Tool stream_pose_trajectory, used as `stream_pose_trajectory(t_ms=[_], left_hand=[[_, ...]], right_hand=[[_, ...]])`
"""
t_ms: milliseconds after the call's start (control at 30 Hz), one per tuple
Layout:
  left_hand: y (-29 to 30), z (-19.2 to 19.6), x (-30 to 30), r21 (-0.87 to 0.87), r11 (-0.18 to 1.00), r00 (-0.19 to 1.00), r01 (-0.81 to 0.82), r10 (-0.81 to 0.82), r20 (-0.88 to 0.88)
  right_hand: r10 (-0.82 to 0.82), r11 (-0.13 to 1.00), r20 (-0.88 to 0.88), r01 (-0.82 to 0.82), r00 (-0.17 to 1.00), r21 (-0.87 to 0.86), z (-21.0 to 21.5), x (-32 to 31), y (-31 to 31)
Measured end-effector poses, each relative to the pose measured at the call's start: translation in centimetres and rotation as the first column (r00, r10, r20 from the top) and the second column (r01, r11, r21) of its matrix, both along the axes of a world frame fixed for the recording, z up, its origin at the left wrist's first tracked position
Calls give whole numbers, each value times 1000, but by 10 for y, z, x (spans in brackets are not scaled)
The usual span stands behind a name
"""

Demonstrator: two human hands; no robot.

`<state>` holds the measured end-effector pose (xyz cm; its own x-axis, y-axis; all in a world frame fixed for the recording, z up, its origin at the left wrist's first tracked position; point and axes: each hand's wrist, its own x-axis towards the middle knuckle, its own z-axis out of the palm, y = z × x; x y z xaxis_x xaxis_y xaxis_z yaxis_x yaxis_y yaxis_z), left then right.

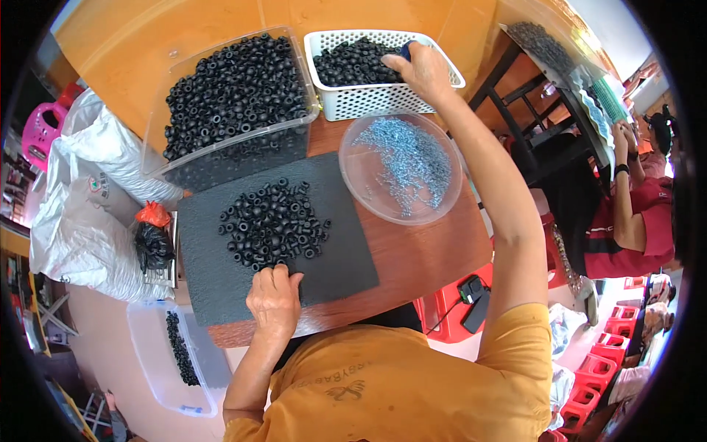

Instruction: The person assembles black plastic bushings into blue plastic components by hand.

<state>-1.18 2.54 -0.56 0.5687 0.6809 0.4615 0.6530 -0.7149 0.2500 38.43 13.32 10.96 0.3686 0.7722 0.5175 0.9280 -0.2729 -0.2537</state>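
My left hand (274,300) rests at the near edge of a pile of small black ring-shaped plastic parts (274,225) on a dark grey mat (339,265). Its fingers are curled, with the tips hidden, so what they hold cannot be seen. Stretched out to the far right, my right hand (428,72) is over a white perforated basket (346,103) heaped with similar black parts (357,60). A small dark blue thing (406,50) shows at its closed fingers; its kind is unclear. Below that arm stands a round clear tub (353,180) with tiny bluish metallic pieces (405,158).
A large clear bin (313,110) full of black parts stands at the back left of the wooden table (434,250). White sacks (88,228) crowd the left side. A clear box (147,361) lies low left. Red stools (596,368) and another person (633,221) are at the right.
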Motion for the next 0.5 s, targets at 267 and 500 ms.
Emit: stream_pose_trajectory(t_ms=[267,500], left_hand=[[-4,4,2,-8,998,997,56,-55,58],[-14,6,5,-329,934,939,139,-19,344]], right_hand=[[325,915,-299,-378,897,-140,-65,-69,-107],[456,865,-170,-480,874,-148,-106,-92,-104]])
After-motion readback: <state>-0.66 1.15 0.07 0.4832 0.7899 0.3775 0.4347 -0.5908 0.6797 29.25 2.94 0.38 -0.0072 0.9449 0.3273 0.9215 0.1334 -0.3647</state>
